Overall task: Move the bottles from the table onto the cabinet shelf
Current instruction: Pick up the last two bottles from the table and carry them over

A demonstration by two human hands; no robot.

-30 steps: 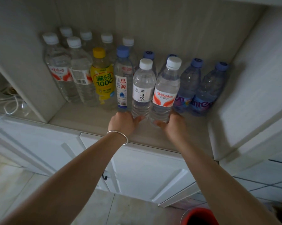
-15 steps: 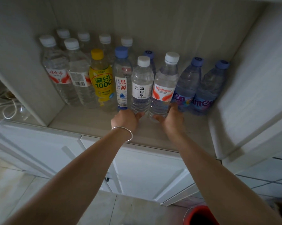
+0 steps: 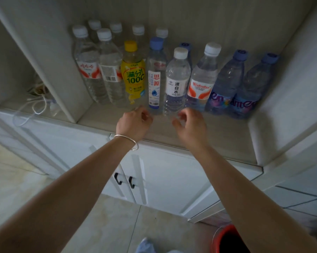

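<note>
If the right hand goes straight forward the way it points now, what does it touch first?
Most likely the clear bottle with the white label, standing just beyond the right hand. The Wahaha bottle stands close beside it, and depth is unclear, so it could be met instead.

I can't read the back-row bottles, hidden behind the front ones; red bucket cut by the bottom edge.

- The cabinet shelf, pale woodgrain, carries upright bottles.
- Front row, from the left: two white-capped water bottles, a yellow drink bottle, a blue-capped bottle, a white-labelled bottle, a Wahaha bottle, two purple-labelled bottles.
- More capped bottles stand behind, partly hidden.
</note>
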